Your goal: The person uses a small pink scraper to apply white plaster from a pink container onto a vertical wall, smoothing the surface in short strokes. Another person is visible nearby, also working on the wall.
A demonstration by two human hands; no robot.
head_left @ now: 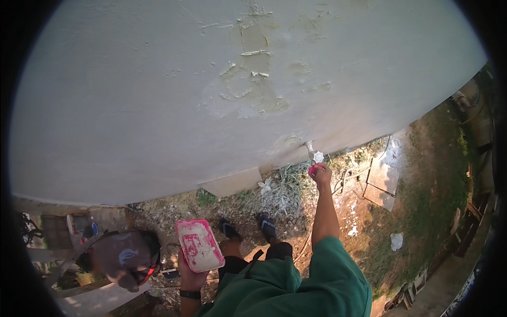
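My left hand [191, 276], with a dark band at the wrist, holds a pink tub [179, 232] from below; off-white putty [207, 252] coats its inside. My right arm reaches forward to the foot of the pale wall [132, 105]. In my right hand [321, 173], the fingers are closed round a small pink scraper [311, 170], mostly hidden by them. Just beyond it are a white, many-sided knob [318, 157] and a short whitish stub [309, 145] at the wall. Rough putty patches [256, 63] mark the wall higher up.
At lower left, another person [124, 259] in a dark shirt is close by. My sandalled feet [266, 226] stand on rubble and weeds [285, 185] along the wall's foot. Flat boards [383, 177] lie to the right, near grass [433, 174] and a whitish scrap [396, 241].
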